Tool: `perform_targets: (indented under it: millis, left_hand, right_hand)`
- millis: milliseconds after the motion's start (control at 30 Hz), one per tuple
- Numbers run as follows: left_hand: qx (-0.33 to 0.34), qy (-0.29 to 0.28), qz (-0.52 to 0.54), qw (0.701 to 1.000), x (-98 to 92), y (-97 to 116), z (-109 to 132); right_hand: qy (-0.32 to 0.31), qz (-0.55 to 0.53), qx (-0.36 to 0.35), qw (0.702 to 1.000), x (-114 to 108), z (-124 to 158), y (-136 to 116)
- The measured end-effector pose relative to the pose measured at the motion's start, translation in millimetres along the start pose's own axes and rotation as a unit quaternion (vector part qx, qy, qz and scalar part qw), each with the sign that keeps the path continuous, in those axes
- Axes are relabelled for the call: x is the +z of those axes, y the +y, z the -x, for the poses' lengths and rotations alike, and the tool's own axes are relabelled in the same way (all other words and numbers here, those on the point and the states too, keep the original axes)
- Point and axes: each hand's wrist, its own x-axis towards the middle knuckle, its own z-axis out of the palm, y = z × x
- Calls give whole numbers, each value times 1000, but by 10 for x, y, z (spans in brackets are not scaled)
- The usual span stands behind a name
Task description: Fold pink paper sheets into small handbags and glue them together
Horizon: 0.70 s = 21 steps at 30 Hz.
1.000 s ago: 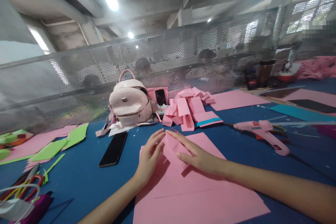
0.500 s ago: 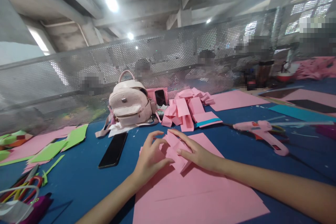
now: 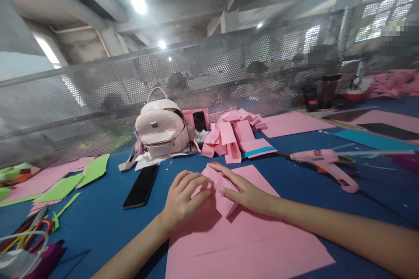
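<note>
My left hand (image 3: 183, 198) and my right hand (image 3: 244, 189) both press on a folded pink paper piece (image 3: 220, 192) that lies on a large pink sheet (image 3: 248, 239) on the blue table. The left fingers curl over the piece's left edge and pinch it. The right hand's fingers lie stretched out flat over its top and right side.
A black phone (image 3: 141, 186) lies left of my hands. Behind it stand a pale pink backpack (image 3: 162, 128) and a heap of folded pink paper pieces (image 3: 235, 135). A pink glue gun (image 3: 327, 163) lies at right. Green and pink scraps (image 3: 62, 183) and scissors (image 3: 32, 231) are at left.
My left hand has dropped from raised, spread fingers to curled fingers pressing on the folded piece. My right hand has stayed nearly still on it.
</note>
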Motion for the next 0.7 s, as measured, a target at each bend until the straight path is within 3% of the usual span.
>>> perform_targets:
  millis: [100, 267, 533, 700]
  left_hand:
    - [16, -11, -8, 1000, -7, -11, 73]
    - [-29, -25, 11, 999, 26, -35, 120]
    - [14, 3, -40, 999, -12, 0, 27]
    - [3, -4, -19, 1000, 2, 2, 46]
  right_hand:
    - [0, 15, 1, 1000, -1, 6, -29]
    - [-5, 22, 1, 1000, -7, 6, -33]
    - [-9, 13, 6, 1000, -4, 5, 16]
    - [-9, -7, 19, 1000, 0, 19, 10]
